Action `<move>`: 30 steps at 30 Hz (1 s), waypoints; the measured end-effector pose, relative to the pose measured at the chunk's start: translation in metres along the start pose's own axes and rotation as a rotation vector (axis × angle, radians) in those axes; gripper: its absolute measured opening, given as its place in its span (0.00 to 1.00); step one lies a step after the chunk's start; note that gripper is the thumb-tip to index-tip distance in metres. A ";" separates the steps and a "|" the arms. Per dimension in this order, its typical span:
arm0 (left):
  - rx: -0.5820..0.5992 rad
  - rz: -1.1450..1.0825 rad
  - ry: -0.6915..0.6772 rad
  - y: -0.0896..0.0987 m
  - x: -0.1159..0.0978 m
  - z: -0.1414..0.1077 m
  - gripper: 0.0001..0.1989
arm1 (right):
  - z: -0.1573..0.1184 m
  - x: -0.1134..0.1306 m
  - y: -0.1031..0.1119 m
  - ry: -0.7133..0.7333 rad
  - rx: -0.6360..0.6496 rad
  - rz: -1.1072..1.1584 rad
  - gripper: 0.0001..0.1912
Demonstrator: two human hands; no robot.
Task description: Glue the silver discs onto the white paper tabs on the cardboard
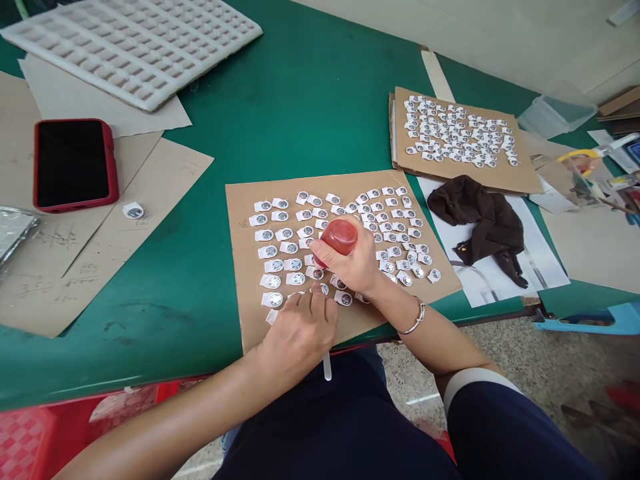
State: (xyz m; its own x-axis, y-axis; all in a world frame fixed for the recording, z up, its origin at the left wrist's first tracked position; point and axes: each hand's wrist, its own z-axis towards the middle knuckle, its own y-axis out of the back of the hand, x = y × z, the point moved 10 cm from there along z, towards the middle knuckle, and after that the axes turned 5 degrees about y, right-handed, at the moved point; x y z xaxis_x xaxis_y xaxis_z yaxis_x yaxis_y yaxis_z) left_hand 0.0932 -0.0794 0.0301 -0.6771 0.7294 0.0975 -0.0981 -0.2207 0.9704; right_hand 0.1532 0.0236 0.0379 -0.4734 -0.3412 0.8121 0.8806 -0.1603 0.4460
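A brown cardboard sheet (250,267) lies near the table's front edge, with rows of small white tabs bearing round dark-patterned pieces. My right hand (357,263) is wrapped round a red bottle (339,237), tilted over the middle of the rows. Just left of and below it, my left hand (305,323) rests low over the sheet with its fingers bent together at the pieces. A thin pale stick (327,367) pokes out beneath the left hand, so that hand seems closed on it. The bottle's tip is hidden by my fingers.
A second cardboard (520,170) full of similar pieces lies at the back right, near a dark cloth (480,220) and a clear plastic box (557,113). On the left are a red-cased phone (75,163), cardboard scraps (115,240) and a white gridded tray (145,47).
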 end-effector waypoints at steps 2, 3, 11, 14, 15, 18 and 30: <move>-0.006 -0.001 0.001 0.000 0.000 0.000 0.09 | 0.000 -0.001 0.001 -0.004 -0.003 -0.004 0.15; -0.010 -0.004 0.001 0.000 0.000 0.001 0.09 | 0.000 -0.001 0.001 -0.005 -0.005 -0.005 0.15; -0.024 -0.037 0.006 0.001 0.001 0.001 0.09 | 0.000 -0.002 0.003 0.006 -0.010 -0.022 0.16; -0.013 -0.047 -0.006 0.000 0.001 0.001 0.09 | 0.001 0.000 0.006 0.024 -0.024 -0.035 0.16; -0.006 -0.054 -0.007 -0.001 0.002 0.001 0.09 | 0.001 0.001 0.007 0.031 -0.030 -0.042 0.16; 0.028 -0.110 -0.006 -0.002 0.006 0.002 0.10 | 0.000 0.002 0.008 0.041 -0.036 -0.060 0.16; 0.321 -0.624 0.083 -0.012 0.053 0.016 0.08 | -0.002 0.005 0.010 0.076 -0.027 -0.115 0.15</move>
State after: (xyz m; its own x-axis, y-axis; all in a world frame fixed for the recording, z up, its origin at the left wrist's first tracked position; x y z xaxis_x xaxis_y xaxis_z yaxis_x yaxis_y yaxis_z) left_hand 0.0699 -0.0274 0.0268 -0.6192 0.6030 -0.5030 -0.2751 0.4333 0.8582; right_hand 0.1602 0.0188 0.0456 -0.5691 -0.3879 0.7251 0.8214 -0.2264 0.5235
